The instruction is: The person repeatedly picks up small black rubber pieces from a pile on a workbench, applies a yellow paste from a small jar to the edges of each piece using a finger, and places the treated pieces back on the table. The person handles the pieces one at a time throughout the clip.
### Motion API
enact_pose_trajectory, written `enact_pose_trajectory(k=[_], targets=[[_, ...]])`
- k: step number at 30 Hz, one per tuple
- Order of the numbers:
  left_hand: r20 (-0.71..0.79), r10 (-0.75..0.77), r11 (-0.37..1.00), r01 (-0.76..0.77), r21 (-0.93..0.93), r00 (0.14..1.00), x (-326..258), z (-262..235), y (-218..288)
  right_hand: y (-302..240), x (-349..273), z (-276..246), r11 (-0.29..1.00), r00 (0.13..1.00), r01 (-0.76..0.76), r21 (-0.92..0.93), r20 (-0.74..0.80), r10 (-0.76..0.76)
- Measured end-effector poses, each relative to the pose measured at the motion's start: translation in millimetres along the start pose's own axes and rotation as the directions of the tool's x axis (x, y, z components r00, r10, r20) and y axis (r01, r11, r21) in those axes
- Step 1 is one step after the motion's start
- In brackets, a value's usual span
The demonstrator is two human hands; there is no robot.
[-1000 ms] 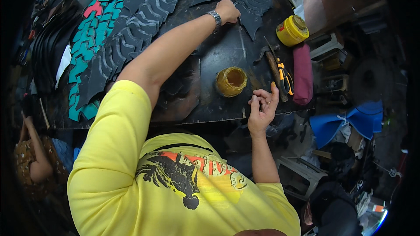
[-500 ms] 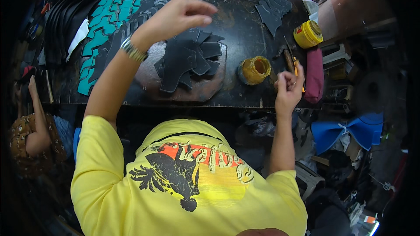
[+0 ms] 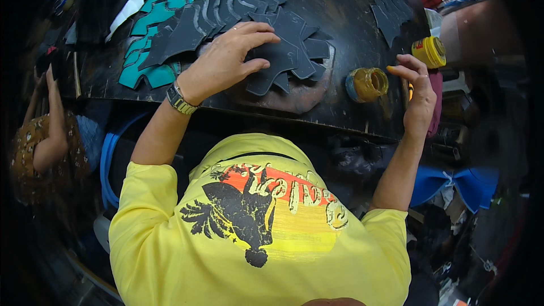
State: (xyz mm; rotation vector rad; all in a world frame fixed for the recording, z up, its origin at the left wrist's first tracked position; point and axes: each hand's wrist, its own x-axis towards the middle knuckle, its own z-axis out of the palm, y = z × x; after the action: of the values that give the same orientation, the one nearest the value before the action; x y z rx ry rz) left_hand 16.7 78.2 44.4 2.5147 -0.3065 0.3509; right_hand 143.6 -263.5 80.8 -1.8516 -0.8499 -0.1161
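My left hand (image 3: 239, 51), a metal-banded watch on its wrist, is at the left edge of a pile of black, flat cut pieces (image 3: 289, 51). Its thumb and fingers are apart and nothing shows between them; whether the fingertips touch the top piece I cannot tell. The pile lies on a worn brownish slab (image 3: 272, 103). To its right stands an open jar (image 3: 365, 85) smeared with amber, glue-like paste. My right hand (image 3: 416, 93) hovers just right of the jar, fingers loosely bent and apart, with yellowish paste on one fingertip.
Overlapping black pieces (image 3: 215, 11) and teal pieces (image 3: 141, 71) spread over the table's left. More black pieces (image 3: 391, 17) lie far right, near a yellow tub (image 3: 429, 52). A maroon bundle (image 3: 436, 99) is partly behind my right hand. Another person's arm (image 3: 54, 130) shows at far left.
My left hand has come down to the pile from above it. My right hand has opened from curled fingers and stays right of the jar. The whole view has shifted.
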Motion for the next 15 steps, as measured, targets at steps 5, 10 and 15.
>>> enact_pose_trajectory(k=[5,10,15], targets=[[0.216,0.041,0.988,-0.072,0.135,0.975,13.4,8.4,-11.7,-10.9,-1.7,-5.5,0.864,0.98,0.075,-0.498,0.196,0.028],[0.178,0.021,0.962,-0.069,0.265,0.984,18.7,13.2,-13.6,-9.2,3.8,9.7,0.593,0.95,0.185,-0.784,0.296,0.096],[0.141,0.062,0.95,-0.102,0.294,0.988,23.7,7.9,-10.3,-8.9,12.1,23.5,0.558,0.925,0.155,-0.815,0.318,0.207]])
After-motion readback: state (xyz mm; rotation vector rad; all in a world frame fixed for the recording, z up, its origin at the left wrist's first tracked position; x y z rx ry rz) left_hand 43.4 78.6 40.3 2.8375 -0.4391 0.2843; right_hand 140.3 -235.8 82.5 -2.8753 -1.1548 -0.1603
